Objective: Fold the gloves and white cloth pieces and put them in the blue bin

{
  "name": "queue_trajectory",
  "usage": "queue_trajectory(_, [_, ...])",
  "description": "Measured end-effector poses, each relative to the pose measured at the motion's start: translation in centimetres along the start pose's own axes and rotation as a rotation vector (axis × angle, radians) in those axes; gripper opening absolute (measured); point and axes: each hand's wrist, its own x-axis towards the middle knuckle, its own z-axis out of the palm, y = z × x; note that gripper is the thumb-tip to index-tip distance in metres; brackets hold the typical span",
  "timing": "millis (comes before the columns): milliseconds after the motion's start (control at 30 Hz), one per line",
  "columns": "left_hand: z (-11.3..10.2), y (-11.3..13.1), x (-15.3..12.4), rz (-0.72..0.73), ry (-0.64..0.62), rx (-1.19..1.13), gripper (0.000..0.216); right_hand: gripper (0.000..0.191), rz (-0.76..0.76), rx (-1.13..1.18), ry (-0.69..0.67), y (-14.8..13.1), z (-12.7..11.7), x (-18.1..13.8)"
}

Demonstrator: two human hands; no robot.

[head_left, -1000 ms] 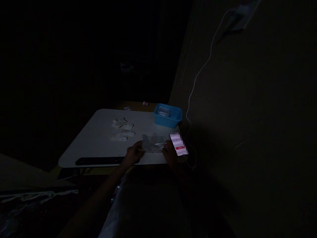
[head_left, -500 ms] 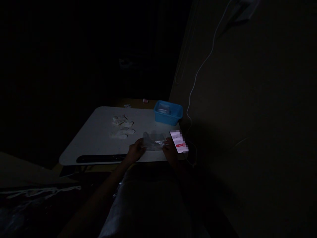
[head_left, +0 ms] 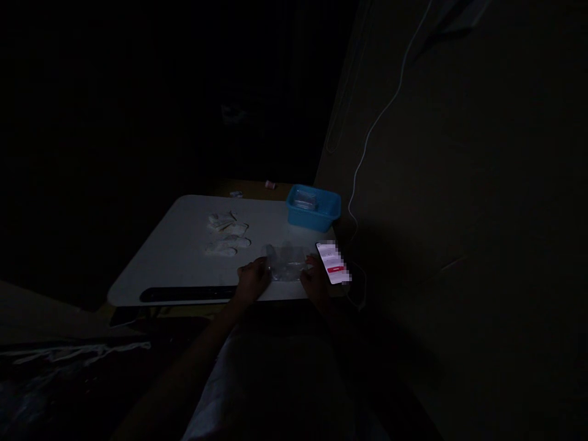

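Note:
A clear plastic bag (head_left: 287, 264) is stretched between my two hands, low over the near right part of the white table (head_left: 169, 245). My left hand (head_left: 253, 282) grips its left edge, fingers closed. At the opposite edge my right hand (head_left: 314, 280) pinches the plastic. The light is very dim, so the fingertips are hard to make out. A pair of pale gloves (head_left: 227, 236) lies to the left, beyond my left hand. Just right of my right hand rests a phone (head_left: 332, 260) with its screen lit.
At the table's far right corner stands a blue plastic basket (head_left: 312, 217) holding a clear package (head_left: 304, 199). A white cable (head_left: 365, 150) hangs down along the right wall. Behind the table are a small pinkish-white item (head_left: 270, 184) and a black strip (head_left: 186, 294) runs along the near edge.
The bag looks flatter and spread wider, with the bright glint on it mostly gone. My left hand has shifted slightly. The gloves, basket and phone stay where they were.

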Motion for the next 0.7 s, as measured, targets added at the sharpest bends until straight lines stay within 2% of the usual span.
queue_trajectory(233, [0.3,-0.2,-0.4,0.092,-0.006,0.143,0.039,0.047,-0.01,-0.044,0.01,0.1,0.2,0.0])
queue_trajectory(467, [-0.6,-0.5,-0.3,-0.046,0.014,0.005,0.041,0.044,-0.009,-0.039,0.035,0.2,0.3,-0.3])
queue_trajectory(700, [-0.6,-0.6,0.2,-0.002,0.015,0.069,0.037,0.038,-0.029,-0.045,0.029,0.3,0.4,-0.2])
